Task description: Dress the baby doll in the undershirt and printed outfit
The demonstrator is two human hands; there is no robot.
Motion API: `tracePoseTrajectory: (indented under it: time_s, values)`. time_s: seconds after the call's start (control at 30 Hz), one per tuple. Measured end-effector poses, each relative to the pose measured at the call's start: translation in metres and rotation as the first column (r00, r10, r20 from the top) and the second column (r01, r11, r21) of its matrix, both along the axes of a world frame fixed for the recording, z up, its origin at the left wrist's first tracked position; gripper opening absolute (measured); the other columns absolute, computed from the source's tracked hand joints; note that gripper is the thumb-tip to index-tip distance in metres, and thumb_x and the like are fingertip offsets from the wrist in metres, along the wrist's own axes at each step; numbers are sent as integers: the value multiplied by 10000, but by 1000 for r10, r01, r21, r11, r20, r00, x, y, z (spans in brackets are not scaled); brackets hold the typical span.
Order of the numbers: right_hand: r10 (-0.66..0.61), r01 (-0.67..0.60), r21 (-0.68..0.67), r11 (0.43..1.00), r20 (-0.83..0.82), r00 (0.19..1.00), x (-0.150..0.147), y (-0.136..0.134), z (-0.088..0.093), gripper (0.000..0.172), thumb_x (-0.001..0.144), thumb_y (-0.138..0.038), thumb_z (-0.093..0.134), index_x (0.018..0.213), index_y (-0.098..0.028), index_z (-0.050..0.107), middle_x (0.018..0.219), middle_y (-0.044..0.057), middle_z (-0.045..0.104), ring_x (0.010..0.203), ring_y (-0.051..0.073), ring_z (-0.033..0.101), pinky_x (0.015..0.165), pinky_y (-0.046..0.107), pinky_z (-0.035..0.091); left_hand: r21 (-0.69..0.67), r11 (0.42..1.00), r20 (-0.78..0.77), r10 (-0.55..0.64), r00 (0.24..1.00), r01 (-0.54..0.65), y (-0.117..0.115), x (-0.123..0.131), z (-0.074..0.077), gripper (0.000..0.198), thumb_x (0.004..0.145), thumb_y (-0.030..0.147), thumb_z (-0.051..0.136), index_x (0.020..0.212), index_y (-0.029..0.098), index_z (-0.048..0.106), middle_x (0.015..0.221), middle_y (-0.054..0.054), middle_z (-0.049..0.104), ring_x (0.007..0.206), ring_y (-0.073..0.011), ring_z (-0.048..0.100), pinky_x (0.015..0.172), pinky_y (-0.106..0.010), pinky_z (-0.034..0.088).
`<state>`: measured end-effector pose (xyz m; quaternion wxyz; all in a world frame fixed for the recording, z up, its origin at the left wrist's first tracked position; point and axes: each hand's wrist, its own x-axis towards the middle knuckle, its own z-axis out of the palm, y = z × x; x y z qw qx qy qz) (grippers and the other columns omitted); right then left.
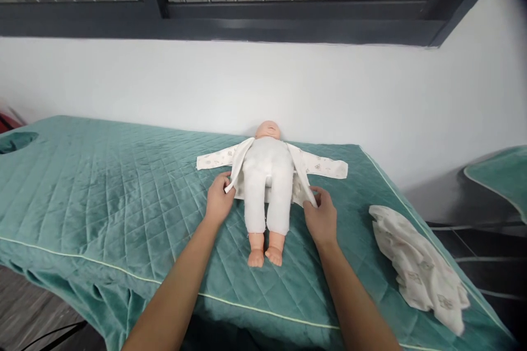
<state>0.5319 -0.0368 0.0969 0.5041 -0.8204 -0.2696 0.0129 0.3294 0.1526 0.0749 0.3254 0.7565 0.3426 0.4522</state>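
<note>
A baby doll (269, 170) with a white cloth body lies on its back, feet toward me, on a green quilted bed cover (123, 192). Under and around it is a white patterned baby shirt (327, 166), its front open and both sleeves spread out sideways. My left hand (220, 197) pinches the lower corner of the front panel on the left. On the other side, my right hand (321, 214) grips the lower corner of the right panel. Both panels are drawn away from the doll's torso.
A crumpled white patterned cloth (420, 269) lies on the bed at the right. Behind the bed rises a white wall (164, 82) with a dark-framed barred window (263, 24). A piece of green fabric (500, 178) shows at the far right. The cover has a hole (16, 142) at far left.
</note>
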Motion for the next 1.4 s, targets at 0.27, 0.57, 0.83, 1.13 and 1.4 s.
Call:
tracePoseTrajectory:
  time_s: [0.27,0.57,0.83,1.13,1.4]
  values:
    - [-124,108,204,973,70,990,4,-3,-7,461,694,-242,536,1140,-154,615,843,-4,523,749,175,505,735,322,438,-7,996,38,93,995,-93,5,1,-7,125,787,165,538,770,231,433,1056,-47,668,968,-202,618,839,-329,460]
    - [62,-31,-146,989,213,975,-3,1,-9,652,820,-484,638,1356,-146,484,1201,158,564,876,253,586,767,400,489,-2,985,-281,167,945,-174,-7,-3,-2,276,858,326,611,1110,227,557,1078,-61,627,942,-233,631,813,-355,498]
    - [154,-15,-517,856,226,962,-9,4,-1,472,929,-416,515,1328,-164,534,1077,180,703,1012,365,650,831,437,433,109,994,-441,69,895,-23,-19,-4,-3,587,828,166,574,1400,245,468,1207,-112,551,962,-272,637,852,-418,528]
    - [116,-69,-410,909,90,989,-3,-1,-4,523,825,-271,532,1345,-223,523,823,25,670,759,252,636,666,322,400,165,986,-389,45,920,22,-22,-9,-3,587,805,59,477,1362,243,507,1160,-94,538,940,-233,633,821,-353,537]
    - [106,-57,-168,984,301,948,-13,-10,-9,499,816,-190,479,1306,-136,561,1255,177,535,1148,301,538,962,440,473,127,990,-287,94,953,-59,-20,-12,-2,405,879,197,516,1281,220,553,1164,-96,549,880,-211,633,864,-380,545]
